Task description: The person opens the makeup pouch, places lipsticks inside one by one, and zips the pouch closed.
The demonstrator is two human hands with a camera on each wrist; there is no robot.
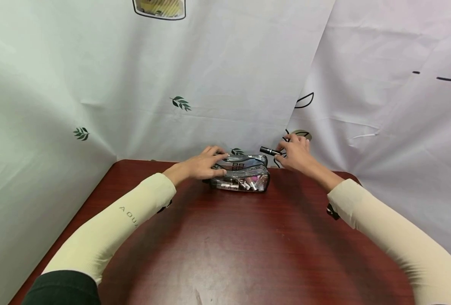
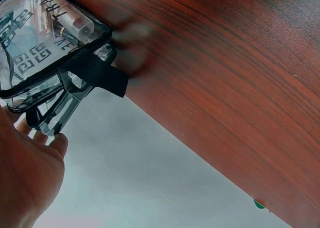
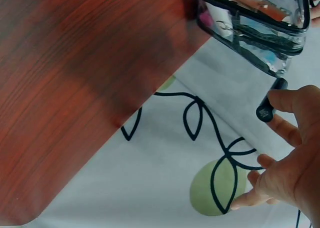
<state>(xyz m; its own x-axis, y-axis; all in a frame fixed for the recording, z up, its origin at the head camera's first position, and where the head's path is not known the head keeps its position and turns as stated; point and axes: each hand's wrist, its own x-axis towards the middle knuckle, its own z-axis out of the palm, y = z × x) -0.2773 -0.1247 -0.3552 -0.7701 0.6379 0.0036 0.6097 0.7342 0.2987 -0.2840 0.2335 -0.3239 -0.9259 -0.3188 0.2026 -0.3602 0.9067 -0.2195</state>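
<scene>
A clear zip pouch [image 1: 243, 173] with black trim and dark square lettering lies near the table's far edge, several small cosmetic tubes inside. My left hand [image 1: 202, 165] grips its left end, thumb in front and fingers over the top. In the left wrist view the hand [image 2: 32, 170] is at the pouch's clear, black-edged side, partly hidden behind it. Just right of the pouch, my right hand [image 1: 297, 154] pinches a short black lipstick-like tube [image 3: 266, 105] between thumb and index finger; the other fingers are spread. The tube's far end points toward the pouch.
The dark red wooden table [image 1: 244, 245] ends just behind the pouch. A white cloth backdrop [image 1: 229, 76] with leaf prints hangs behind and at both sides. A black fabric tab [image 2: 95, 73] sticks out from the pouch's end.
</scene>
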